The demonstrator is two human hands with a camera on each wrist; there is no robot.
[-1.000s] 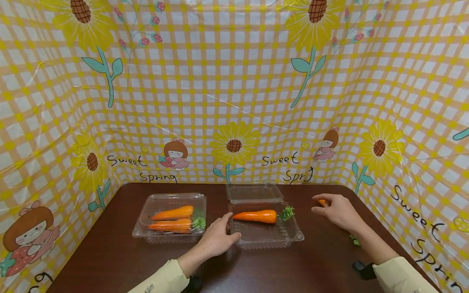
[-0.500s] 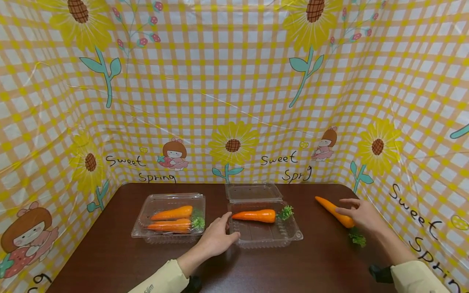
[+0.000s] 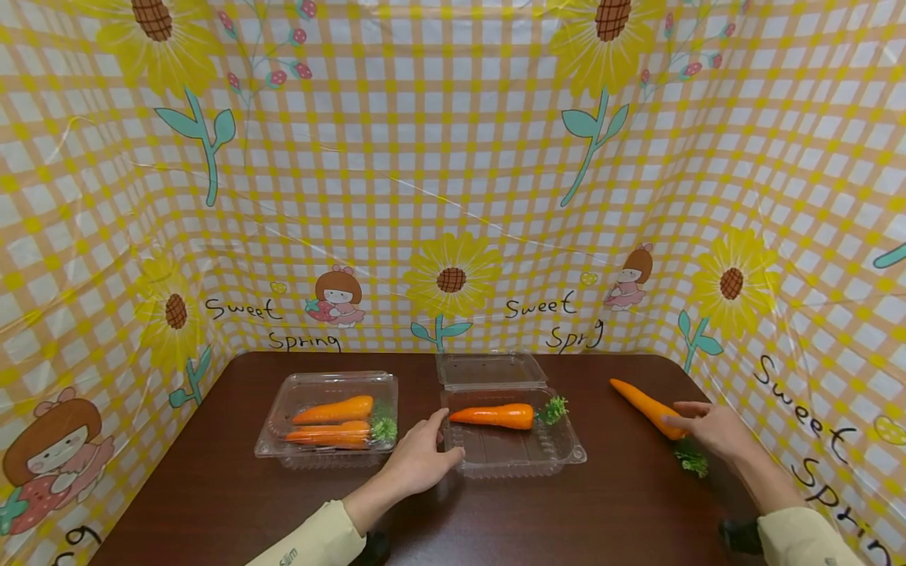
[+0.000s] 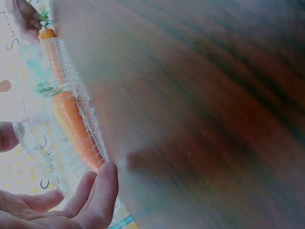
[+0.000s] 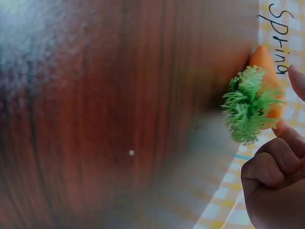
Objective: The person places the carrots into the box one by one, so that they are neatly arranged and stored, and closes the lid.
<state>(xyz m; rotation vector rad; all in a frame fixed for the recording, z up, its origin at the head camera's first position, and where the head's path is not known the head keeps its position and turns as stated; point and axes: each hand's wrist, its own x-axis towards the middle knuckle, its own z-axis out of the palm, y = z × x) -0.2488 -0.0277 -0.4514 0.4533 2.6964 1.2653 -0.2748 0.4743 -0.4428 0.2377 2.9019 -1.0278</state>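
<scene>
My left hand [image 3: 421, 454] is at the left side of a lidded clear plastic box [image 3: 488, 462], its fingers touching the wall. The thumb [image 4: 7, 137] lies by the box's rim in the left wrist view. Inside that box a carrot [image 3: 495, 417] with a green top lies sideways. My right hand [image 3: 715, 432] is at the thick end of another carrot [image 3: 637, 399], which lies slanted on the table. One finger touches this carrot near its leafy top [image 5: 250, 105], while another digit stands apart from it.
To the left, a closed clear box [image 3: 325, 457] holds several carrots. The open box's lid [image 3: 491, 369] is folded back behind it. Patterned cloth [image 3: 453, 196] surrounds the brown table [image 3: 566, 511] at the back and sides.
My right hand has moved right and nearer along the table to the loose carrot's thick end, uncovering its pointed tip. My left hand has stayed at the open box.
</scene>
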